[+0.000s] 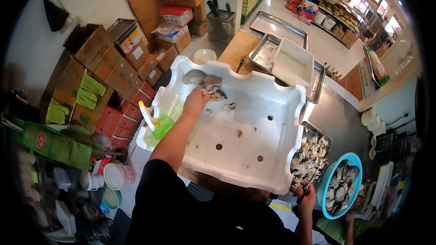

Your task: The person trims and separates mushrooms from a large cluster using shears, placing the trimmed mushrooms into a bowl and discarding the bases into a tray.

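Observation:
A large white foam box [238, 126] with a scalloped rim lies before me. My left hand [197, 101] reaches into its far left part, with its fingers on a cluster of oyster mushrooms [215, 92]; whether it grips them is hard to tell. Grey mushroom caps [195, 77] lie just beyond, and a small piece [229, 106] lies to the right. At the lower right, my right hand [306, 195] holds scissors [310, 178], blades pointing up, over the near end of a metal tray [329, 143] of pale mushroom pieces. Beside it is a turquoise basin [357, 177] holding whole mushrooms.
A green spray bottle [163, 126] stands in the box's left corner. Metal trays [260, 52] and a white plastic tub [293, 63] lie beyond the box. Cardboard boxes [122, 75] are stacked at left. Another person's hand [350, 218] shows at lower right.

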`<state>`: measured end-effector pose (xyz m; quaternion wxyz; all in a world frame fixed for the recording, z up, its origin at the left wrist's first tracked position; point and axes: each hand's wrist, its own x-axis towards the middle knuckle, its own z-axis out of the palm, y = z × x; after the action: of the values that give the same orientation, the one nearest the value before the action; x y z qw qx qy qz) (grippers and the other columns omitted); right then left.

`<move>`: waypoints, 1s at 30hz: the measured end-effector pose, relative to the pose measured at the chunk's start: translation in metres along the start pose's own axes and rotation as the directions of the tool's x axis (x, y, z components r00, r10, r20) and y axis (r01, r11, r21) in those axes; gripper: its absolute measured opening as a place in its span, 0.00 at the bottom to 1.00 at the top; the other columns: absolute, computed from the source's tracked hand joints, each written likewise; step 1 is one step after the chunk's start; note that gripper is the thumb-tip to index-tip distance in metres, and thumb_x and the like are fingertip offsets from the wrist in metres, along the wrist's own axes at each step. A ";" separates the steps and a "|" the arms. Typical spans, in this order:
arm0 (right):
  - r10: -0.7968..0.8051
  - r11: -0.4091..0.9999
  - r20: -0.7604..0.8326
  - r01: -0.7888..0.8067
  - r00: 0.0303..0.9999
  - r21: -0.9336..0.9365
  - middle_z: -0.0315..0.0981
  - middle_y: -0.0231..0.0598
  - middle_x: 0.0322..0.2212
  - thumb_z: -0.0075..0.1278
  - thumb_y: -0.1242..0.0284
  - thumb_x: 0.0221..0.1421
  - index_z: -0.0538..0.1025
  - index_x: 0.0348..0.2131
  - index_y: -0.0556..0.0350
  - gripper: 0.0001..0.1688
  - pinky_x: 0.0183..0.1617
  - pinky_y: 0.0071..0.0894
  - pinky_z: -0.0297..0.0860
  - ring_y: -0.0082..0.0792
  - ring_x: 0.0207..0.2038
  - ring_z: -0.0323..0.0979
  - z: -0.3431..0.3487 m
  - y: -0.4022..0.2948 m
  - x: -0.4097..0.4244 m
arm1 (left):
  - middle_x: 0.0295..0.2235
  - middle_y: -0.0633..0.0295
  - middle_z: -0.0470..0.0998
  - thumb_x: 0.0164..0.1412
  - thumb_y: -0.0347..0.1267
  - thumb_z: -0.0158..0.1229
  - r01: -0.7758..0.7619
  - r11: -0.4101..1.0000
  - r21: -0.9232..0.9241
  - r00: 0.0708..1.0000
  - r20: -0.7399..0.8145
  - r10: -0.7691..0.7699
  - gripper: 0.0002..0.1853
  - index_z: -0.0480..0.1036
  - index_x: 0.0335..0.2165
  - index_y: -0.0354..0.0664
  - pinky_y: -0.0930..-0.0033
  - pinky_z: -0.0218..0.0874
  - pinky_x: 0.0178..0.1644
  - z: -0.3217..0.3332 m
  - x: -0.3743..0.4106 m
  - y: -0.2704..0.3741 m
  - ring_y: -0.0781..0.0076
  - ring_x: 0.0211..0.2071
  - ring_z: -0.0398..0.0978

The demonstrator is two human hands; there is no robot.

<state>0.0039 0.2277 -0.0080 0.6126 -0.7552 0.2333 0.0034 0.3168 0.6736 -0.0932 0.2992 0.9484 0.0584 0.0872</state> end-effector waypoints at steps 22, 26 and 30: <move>-0.334 0.942 0.103 0.331 0.937 0.054 0.68 0.31 0.26 0.54 0.79 0.52 0.67 0.40 0.61 0.15 0.34 0.20 0.68 0.20 0.29 0.69 0.022 -0.092 -0.004 | 0.36 0.63 0.72 0.61 0.38 0.47 0.506 -0.200 -0.839 0.844 0.433 0.315 0.15 0.64 0.44 0.43 0.72 0.64 0.38 -0.029 -0.139 0.229 0.74 0.33 0.72; -0.498 0.859 -0.099 0.505 0.862 0.077 0.70 0.32 0.28 0.59 0.78 0.48 0.68 0.42 0.59 0.22 0.33 0.19 0.67 0.19 0.30 0.68 0.057 -0.138 0.019 | 0.40 0.60 0.70 0.61 0.31 0.48 0.383 -0.111 -0.917 0.907 0.351 0.232 0.16 0.59 0.46 0.39 0.70 0.65 0.41 -0.013 -0.160 0.277 0.72 0.37 0.72; -0.584 0.812 -0.211 0.564 0.784 -0.151 0.66 0.26 0.29 0.62 0.77 0.44 0.65 0.45 0.57 0.30 0.32 0.14 0.62 0.19 0.33 0.68 0.078 -0.184 0.025 | 0.39 0.58 0.70 0.60 0.25 0.49 0.250 -0.024 -0.968 0.961 0.245 0.125 0.15 0.57 0.44 0.36 0.74 0.65 0.41 -0.010 -0.183 0.311 0.75 0.37 0.71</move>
<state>0.1141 0.3173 0.1352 0.5199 -0.8084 0.0666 -0.2680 0.1543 0.3965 0.0705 0.8943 0.4457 -0.0185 -0.0365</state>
